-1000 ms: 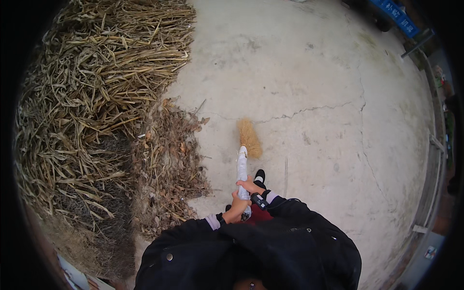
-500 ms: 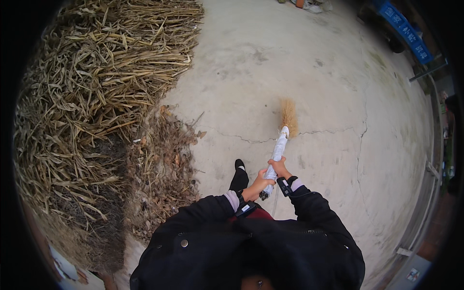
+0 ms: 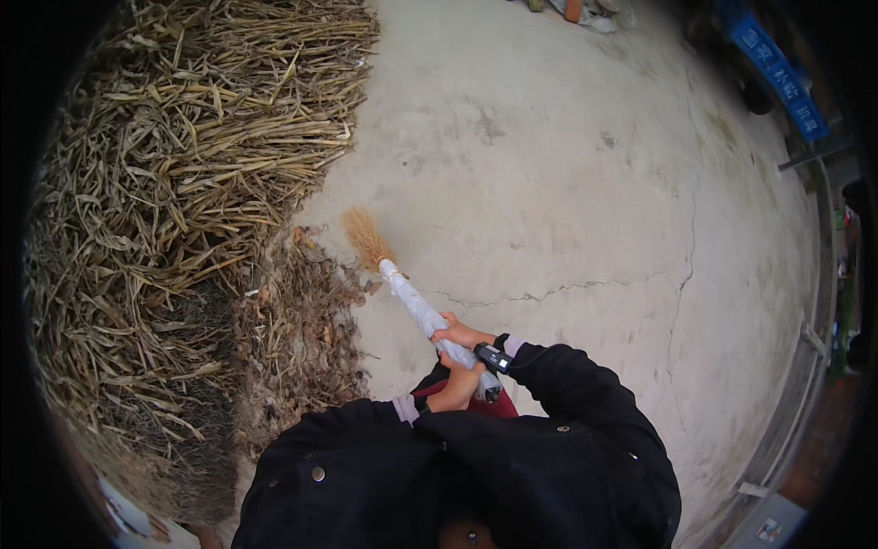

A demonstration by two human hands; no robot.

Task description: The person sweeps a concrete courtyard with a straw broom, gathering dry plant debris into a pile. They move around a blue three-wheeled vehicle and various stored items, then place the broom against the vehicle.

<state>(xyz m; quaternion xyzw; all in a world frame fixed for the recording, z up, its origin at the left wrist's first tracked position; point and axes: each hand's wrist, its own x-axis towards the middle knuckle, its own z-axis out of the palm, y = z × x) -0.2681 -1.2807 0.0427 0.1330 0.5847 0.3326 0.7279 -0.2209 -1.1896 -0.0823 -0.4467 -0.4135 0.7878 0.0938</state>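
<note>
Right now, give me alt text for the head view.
A person's left hand and right hand grip a broom by its white handle, bristles pointing toward dry stalks heaped on the left. Pale, cracked concrete spreads to the right.

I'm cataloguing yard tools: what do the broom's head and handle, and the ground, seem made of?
Broom head: probably dry plant fibre, matte; straw-coloured strands splay at the end. Handle: wrapped in white, perhaps plastic, creased with a slight sheen; what lies beneath is unclear. Ground: likely concrete, dull grey and cracked.
</note>
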